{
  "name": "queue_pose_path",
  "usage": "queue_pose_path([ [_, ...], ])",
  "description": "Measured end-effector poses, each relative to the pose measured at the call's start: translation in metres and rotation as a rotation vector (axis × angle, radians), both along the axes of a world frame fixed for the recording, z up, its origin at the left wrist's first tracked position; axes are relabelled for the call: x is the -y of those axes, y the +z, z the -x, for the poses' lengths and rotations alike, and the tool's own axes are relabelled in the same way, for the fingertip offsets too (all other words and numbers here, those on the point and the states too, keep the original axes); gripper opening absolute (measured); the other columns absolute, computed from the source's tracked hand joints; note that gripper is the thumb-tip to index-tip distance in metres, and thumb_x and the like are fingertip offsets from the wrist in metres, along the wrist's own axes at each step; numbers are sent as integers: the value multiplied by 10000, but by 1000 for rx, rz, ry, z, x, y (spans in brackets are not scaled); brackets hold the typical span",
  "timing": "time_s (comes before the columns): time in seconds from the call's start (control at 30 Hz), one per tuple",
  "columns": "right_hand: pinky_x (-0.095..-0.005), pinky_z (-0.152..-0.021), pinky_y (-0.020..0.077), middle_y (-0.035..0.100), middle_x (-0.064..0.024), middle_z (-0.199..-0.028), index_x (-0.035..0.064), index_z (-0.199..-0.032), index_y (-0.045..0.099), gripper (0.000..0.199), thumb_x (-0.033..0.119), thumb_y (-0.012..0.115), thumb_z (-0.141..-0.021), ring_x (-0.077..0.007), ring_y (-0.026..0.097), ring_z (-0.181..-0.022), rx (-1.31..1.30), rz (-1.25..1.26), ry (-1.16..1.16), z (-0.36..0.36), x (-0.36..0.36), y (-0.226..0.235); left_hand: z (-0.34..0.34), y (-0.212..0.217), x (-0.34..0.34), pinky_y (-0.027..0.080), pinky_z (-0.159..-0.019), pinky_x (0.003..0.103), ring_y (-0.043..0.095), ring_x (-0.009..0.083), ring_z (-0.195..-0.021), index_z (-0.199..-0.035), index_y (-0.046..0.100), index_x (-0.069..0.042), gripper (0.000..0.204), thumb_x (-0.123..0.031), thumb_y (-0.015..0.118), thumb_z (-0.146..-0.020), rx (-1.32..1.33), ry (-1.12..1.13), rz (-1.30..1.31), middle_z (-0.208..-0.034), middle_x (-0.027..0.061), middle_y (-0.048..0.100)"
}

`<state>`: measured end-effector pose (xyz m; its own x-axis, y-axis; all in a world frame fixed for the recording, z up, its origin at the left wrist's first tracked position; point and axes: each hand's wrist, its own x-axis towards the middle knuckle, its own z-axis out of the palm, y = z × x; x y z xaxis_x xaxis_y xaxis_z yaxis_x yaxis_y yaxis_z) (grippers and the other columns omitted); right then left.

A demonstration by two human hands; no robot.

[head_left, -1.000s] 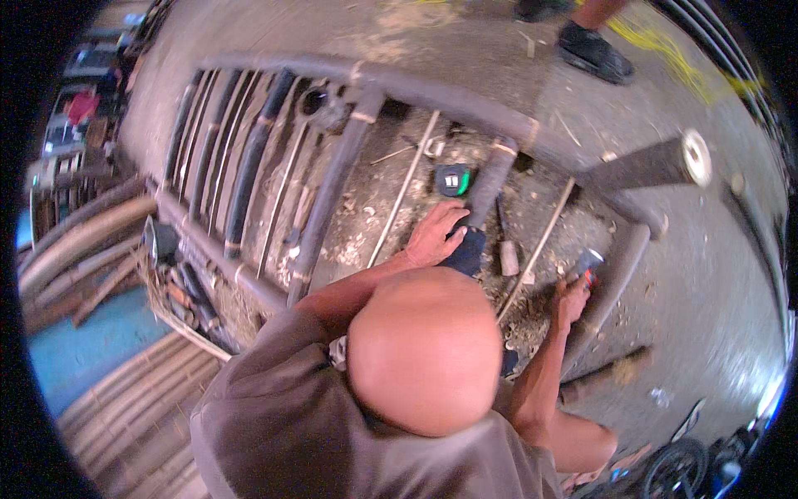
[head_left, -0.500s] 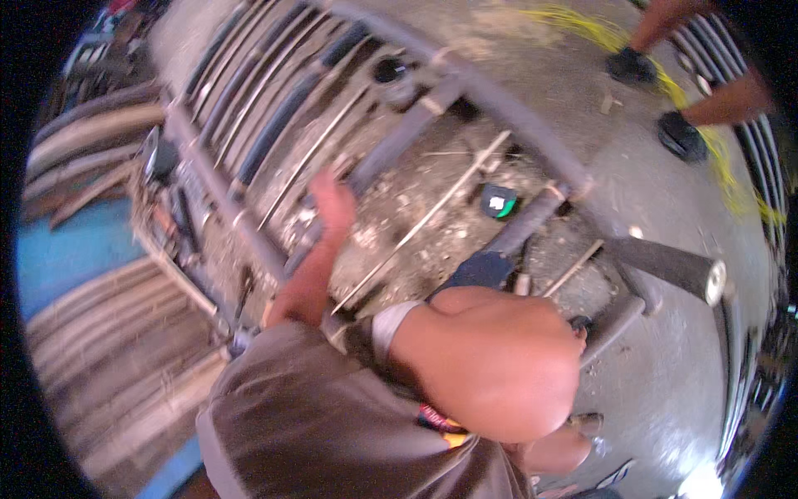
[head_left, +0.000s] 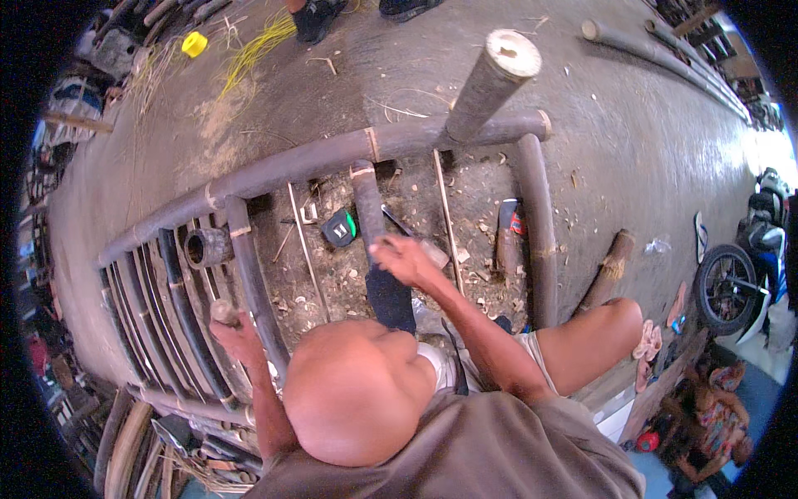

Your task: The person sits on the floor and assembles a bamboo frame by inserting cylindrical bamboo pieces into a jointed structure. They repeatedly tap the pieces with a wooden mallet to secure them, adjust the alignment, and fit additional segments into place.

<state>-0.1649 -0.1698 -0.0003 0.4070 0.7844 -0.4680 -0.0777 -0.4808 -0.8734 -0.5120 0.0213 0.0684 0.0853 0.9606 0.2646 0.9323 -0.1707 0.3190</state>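
My left hand [head_left: 241, 339] is closed around a short, round-ended piece [head_left: 223, 312], pale brown and likely wood; its lower part is hidden in the grip. It is held beside a crosspiece [head_left: 258, 287] of a dark bamboo frame [head_left: 291, 166]. My right hand [head_left: 407, 260] is over the middle crosspiece [head_left: 366, 195], its fingers loosely bent and apart, with nothing visible in them. Dark blue cloth [head_left: 389, 299] covers the near part of that crosspiece. Between the crosspieces lie a black-and-green tape measure [head_left: 339, 228] and a thin dark tool [head_left: 401, 221], partly behind my right hand.
A thick bamboo post [head_left: 490, 87] rises from the frame's far rail. Wood chips litter the ground. A cut bamboo piece [head_left: 611, 262] lies to the right, with a motorbike [head_left: 736, 287] beyond. A person's dark shoes [head_left: 317, 18] are at the top, near yellow strands [head_left: 253, 50].
The view has swung round, bringing the motorbike and a seated person into sight on the right. My right hand now shows over the middle crosspiece; the round-ended piece shows in my left.
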Motion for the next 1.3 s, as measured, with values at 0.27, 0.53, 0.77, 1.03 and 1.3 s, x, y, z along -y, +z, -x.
queue_pose_path([
  [0.27, -428, -871, 589, 704, -116, -1105, 76, -1251, 624, 625, 640, 558, -988, -226, 712, -942, -1329, -386, -560, 6, -45, 71, -221, 27, 37, 385, -1148, 572, 594, 336, -1266, -1267, 599, -92, 617, -193, 861, -718, 472, -1343, 5, -1306, 140, 645],
  [0.53, -367, -570, 583, 655, -130, -825, 54, -1163, 543, 240, 139, 604, -947, -217, 695, -720, -507, -427, -1174, -101, 20, 34, -345, 67, 29, 387, -1161, 526, 476, 425, -1366, -1456, 501, -103, 729, -269, 820, -822, 27, -1679, 287, -1480, 228, 478],
  [0.77, -331, -491, 532, 624, -67, -723, 60, -1003, 556, 225, 277, 615, -1012, -175, 649, -590, -178, -319, -1073, -157, 11, -9, -485, 163, -3, 384, -1158, 503, 446, 400, -1381, -1560, 376, -105, 936, -448, 839, -822, 405, -1416, -59, -1477, 231, 429],
  [1.03, -329, -481, 502, 612, -53, -680, 44, -939, 568, 286, 310, 575, -1043, -160, 617, -548, 18, -127, -1021, -167, -32, -40, -531, 158, -7, 509, -1010, 418, 640, 338, -1151, -1398, 587, -148, 565, -408, 752, -924, 250, -1509, -38, -1292, 179, 581],
  [1.3, -331, -478, 486, 583, -45, -631, 31, -953, 573, 257, 266, 549, -1055, -154, 589, -525, 313, -155, -1175, -156, -54, -82, -537, 156, -1, 515, -1004, 427, 644, 328, -1148, -1375, 613, -137, 552, -390, 768, -909, 274, -1514, -49, -1271, 165, 603],
])
